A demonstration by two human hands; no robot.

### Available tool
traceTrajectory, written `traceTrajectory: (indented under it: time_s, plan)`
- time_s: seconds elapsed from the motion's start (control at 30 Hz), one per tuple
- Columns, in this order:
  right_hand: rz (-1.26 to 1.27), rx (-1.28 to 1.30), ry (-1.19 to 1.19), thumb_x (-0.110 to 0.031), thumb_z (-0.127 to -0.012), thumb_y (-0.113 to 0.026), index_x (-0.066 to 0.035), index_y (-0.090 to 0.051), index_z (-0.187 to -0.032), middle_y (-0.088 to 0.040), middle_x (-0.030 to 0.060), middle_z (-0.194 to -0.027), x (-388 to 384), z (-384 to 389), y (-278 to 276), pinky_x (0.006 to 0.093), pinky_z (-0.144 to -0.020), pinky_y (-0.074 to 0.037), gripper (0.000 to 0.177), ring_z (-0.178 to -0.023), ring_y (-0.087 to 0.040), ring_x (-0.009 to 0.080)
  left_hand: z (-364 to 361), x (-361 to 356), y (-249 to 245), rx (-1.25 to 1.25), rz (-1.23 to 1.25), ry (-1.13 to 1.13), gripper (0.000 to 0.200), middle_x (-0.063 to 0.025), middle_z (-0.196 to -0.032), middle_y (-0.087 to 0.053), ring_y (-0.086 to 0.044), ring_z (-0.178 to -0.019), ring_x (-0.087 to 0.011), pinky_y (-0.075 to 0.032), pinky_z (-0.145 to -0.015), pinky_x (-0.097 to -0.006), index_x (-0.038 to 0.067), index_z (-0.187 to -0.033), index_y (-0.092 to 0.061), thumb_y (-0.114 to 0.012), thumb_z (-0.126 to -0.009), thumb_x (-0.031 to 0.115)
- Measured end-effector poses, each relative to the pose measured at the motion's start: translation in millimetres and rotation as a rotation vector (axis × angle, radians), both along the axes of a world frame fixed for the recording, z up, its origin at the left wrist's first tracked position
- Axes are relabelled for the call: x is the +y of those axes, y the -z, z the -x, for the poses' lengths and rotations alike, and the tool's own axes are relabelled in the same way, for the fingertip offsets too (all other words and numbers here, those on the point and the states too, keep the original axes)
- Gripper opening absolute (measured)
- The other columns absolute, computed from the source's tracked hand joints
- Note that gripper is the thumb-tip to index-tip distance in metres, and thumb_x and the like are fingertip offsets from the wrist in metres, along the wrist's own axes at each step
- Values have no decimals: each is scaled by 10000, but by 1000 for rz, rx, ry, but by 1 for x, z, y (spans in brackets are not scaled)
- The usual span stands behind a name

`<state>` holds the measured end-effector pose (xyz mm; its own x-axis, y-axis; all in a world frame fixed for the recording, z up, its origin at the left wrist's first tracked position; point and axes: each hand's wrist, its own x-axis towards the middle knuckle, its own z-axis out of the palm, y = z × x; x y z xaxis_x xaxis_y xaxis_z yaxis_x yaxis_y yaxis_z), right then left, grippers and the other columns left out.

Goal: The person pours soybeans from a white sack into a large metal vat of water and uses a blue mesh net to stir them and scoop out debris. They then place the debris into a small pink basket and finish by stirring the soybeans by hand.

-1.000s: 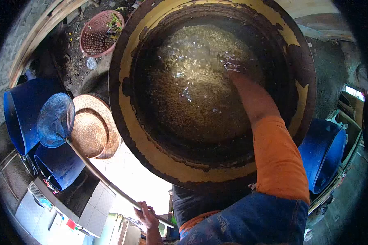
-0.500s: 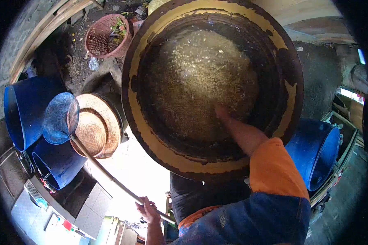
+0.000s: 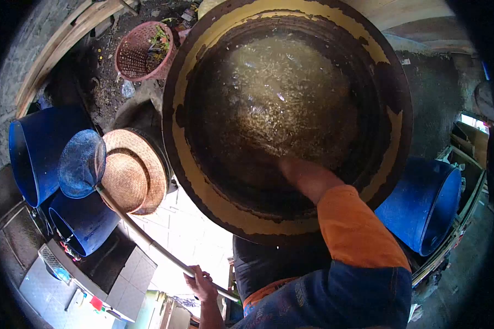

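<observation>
My left hand (image 3: 202,283) is wrapped round the pole of a long-handled net (image 3: 82,163). Its blue mesh hoop is held out to the left, in front of a round woven lid. A large round pan (image 3: 196,198) with a worn yellow and dark rim holds murky liquid with many small pale pieces (image 3: 291,82) in it. My right forearm in an orange sleeve reaches over the near rim. My right hand (image 3: 274,159) is sunk in the liquid, so its fingers are hidden.
At the left are blue barrels (image 3: 49,142) and the woven lid (image 3: 151,181). A pink basket (image 3: 142,52) with green scraps stands at the upper left. Another blue barrel (image 3: 417,203) lies to the right of the pan. White tiles (image 3: 186,225) cover the floor below.
My right arm has swept to the left and gone deeper into the liquid, where the pale pieces have shifted. My left hand keeps its grip on the net pole.
</observation>
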<state>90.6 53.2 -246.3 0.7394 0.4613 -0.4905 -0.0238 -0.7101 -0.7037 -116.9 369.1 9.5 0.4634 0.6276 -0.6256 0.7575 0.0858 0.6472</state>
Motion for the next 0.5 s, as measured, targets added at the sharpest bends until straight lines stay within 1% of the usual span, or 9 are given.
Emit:
traceTrajectory:
  time_s: [0.07,0.13,0.27,0.33,0.4,0.5]
  plan:
    - [101,0,4,-388,-819,-550,-199,-388,-1297,-315,178,-1340,-38,-4,16,494,-969,-332,540,-1123,-446,401,-4,-1,-3,6,-2,21,150,-1,-619,-428,-426,-467,-66,-327,-374,-194,119,-879,-443,-579,-824,151]
    - [234,-21,56,-376,-821,-549,-196,-403,-1282,-340,173,-1315,-74,-7,36,485,-962,-340,516,-1115,-454,388,-7,-4,-6,50,-40,-16,140,0,-602,-431,-421,-456,-67,-326,-370,-198,113,-880,-446,-573,-828,144]
    - [539,-88,268,-351,-824,-548,-190,-433,-1250,-391,162,-1264,-140,-12,70,467,-948,-356,469,-1099,-471,362,-3,0,1,51,-66,-15,128,3,-579,-432,-414,-440,-67,-323,-364,-199,109,-877,-451,-567,-828,130]
    - [647,-132,415,-338,-826,-547,-187,-448,-1234,-416,157,-1239,-168,-21,87,458,-941,-364,447,-1092,-480,349,-2,1,1,19,-6,4,119,4,-558,-427,-414,-433,-70,-325,-365,-201,107,-872,-453,-562,-825,117]
    - [693,-211,583,-325,-828,-546,-183,-463,-1218,-441,151,-1214,-192,-36,102,449,-934,-372,424,-1084,-488,336,-1,2,3,42,-9,-9,117,3,-555,-428,-417,-436,-70,-324,-367,-199,107,-871,-454,-560,-823,113]
    - [656,-348,793,-306,-830,-545,-179,-486,-1195,-479,143,-1176,-211,-65,122,436,-923,-384,391,-1072,-501,316,-3,4,2,95,-20,-37,116,0,-552,-428,-418,-438,-70,-322,-371,-195,108,-874,-453,-557,-821,109]
